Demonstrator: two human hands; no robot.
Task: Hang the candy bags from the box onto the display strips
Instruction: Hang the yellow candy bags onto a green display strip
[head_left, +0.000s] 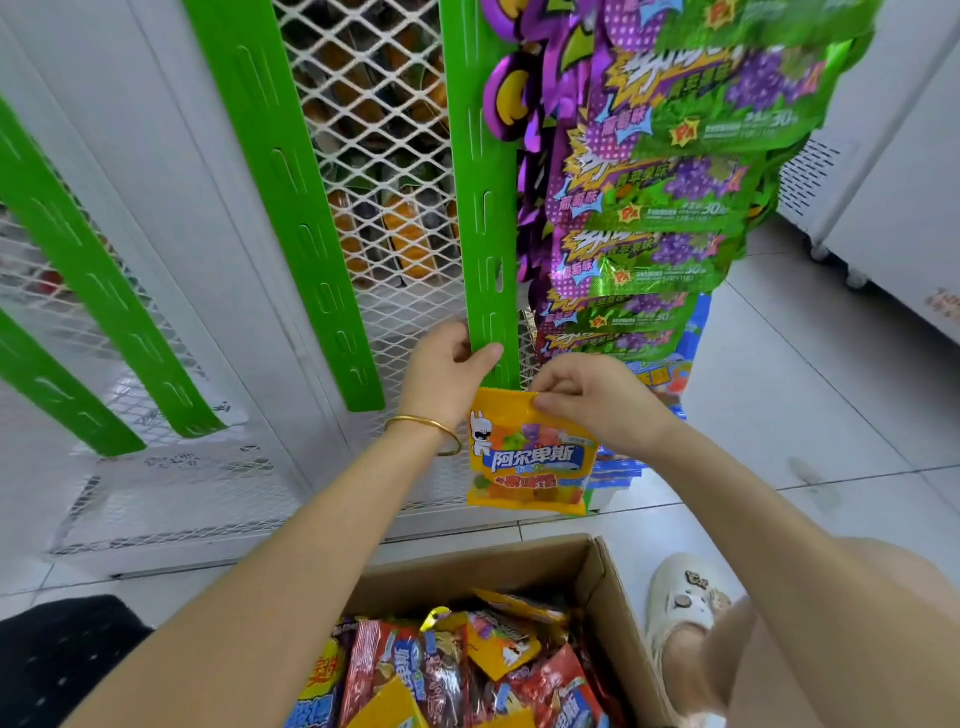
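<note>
A yellow candy bag (530, 457) hangs upright just below the bottom end of a green display strip (485, 208). My right hand (592, 400) pinches the bag's top edge. My left hand (447, 369) grips the lower end of that strip, thumb on its front. Below, an open cardboard box (597, 566) holds several red, yellow and blue candy bags (467, 670). To the right of the strip hang several purple and green candy bags (665, 182).
Other green strips (291, 208) hang empty over a white mesh rack (363, 104) on the left. A white freezer cabinet (893, 171) stands on the right. My foot in a white clog (680, 608) rests beside the box on the tiled floor.
</note>
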